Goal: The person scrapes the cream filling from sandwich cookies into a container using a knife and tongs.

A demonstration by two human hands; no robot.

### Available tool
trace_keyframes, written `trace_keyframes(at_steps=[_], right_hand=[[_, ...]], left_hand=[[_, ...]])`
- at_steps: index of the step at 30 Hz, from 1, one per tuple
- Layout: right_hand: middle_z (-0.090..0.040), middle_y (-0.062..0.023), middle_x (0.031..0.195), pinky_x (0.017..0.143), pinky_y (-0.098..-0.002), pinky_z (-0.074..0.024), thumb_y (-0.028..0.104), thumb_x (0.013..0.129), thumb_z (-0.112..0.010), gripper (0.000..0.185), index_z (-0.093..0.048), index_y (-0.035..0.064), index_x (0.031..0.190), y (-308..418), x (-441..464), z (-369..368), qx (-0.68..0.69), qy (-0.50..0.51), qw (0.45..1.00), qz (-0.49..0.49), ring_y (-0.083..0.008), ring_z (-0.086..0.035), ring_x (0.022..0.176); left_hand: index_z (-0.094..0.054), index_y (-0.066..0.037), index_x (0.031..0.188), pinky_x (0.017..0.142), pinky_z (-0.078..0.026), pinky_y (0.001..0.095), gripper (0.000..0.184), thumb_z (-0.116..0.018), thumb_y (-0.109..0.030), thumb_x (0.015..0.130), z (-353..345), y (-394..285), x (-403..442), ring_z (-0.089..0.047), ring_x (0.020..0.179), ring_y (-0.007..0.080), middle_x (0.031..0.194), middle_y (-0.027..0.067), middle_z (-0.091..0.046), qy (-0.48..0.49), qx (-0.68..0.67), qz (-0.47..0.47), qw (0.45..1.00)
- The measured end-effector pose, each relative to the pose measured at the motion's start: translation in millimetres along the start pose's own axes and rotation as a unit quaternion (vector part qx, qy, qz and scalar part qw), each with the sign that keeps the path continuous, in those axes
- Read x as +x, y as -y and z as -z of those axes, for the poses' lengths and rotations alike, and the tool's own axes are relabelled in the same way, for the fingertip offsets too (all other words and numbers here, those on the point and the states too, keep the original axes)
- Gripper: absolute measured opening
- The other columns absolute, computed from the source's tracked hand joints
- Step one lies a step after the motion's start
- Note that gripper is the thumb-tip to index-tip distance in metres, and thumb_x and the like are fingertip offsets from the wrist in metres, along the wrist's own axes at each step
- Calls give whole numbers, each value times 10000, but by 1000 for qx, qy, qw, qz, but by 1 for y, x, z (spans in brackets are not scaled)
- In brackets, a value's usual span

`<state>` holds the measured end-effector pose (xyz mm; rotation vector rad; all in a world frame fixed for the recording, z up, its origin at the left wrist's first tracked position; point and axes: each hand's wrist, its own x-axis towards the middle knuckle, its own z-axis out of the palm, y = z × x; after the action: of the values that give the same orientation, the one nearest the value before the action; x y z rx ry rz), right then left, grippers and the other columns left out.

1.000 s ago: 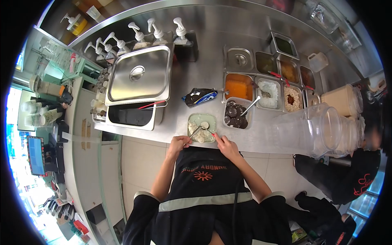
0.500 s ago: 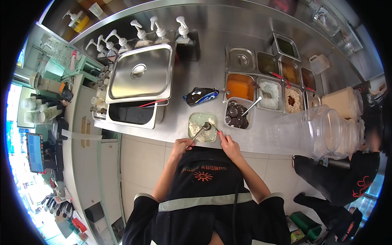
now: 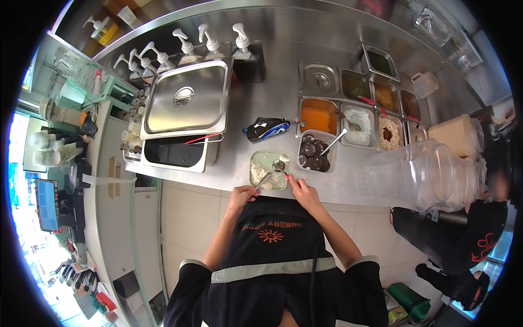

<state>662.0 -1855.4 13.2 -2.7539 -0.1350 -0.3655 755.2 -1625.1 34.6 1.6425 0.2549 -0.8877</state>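
A pale green square container (image 3: 253, 170) sits at the counter's front edge, with a crumbly white food (image 3: 260, 173) inside. My left hand (image 3: 243, 197) is closed around the handle of a metal utensil (image 3: 263, 180) that reaches into the container. My right hand (image 3: 305, 194) grips a red-handled utensil (image 3: 287, 176), its far end also inside. A spoon bowl (image 3: 279, 165) shows on the container's right side; which handle it belongs to I cannot tell. Just right of the container stands a clear tub of dark round cookies (image 3: 314, 154) with a white-handled spoon (image 3: 335, 141).
Behind the container lies a black and blue packet (image 3: 267, 129). Left stand a lidded steel pan (image 3: 188, 98) and several pump bottles (image 3: 210, 41). Steel topping pans (image 3: 321, 117) and clear plastic tubs (image 3: 406, 174) are to the right. Another person (image 3: 463, 234) is at far right.
The utensils have shifted inside the container, and my right hand has moved slightly left. The left-hand utensil's tip has drawn back from the middle. The person at right has moved a leg.
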Motion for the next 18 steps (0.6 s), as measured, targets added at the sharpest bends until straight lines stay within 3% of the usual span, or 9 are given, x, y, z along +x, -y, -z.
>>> trace_keyframes(at_steps=[1,4,13,18], right_hand=[[-438,-47,717,398,-311,-452,52,738,-536,437,-519,90,1173,-1,1,-2,-13,2,1000,-17,-184,-510,425],[-439,-46,712,397,-313,-450,63,731,-548,438,-521,89,1168,0,1,-3,41,-25,997,66,-188,-507,422],[-484,-69,704,420,-338,-465,92,715,-564,394,-564,94,1109,-4,-8,8,47,-58,995,-66,-237,-528,451],[-532,-136,672,488,-374,-458,68,731,-567,331,-579,46,1061,-1,-11,7,149,-56,977,-144,-295,-556,539]], left_hand=[[-632,27,894,605,-461,206,171,-588,-117,813,0,2,1,-574,670,106,757,61,-632,-2,-3,4,1000],[-632,28,906,604,-460,207,183,-584,-124,818,0,-6,-6,-574,677,108,768,65,-631,-10,1,13,1000],[-623,34,953,569,-457,209,248,-562,-174,832,-16,-40,-18,-561,659,103,801,74,-632,25,93,16,995],[-625,30,950,522,-439,212,256,-570,-185,823,-25,-51,-16,-555,605,93,811,60,-639,29,138,64,988]])
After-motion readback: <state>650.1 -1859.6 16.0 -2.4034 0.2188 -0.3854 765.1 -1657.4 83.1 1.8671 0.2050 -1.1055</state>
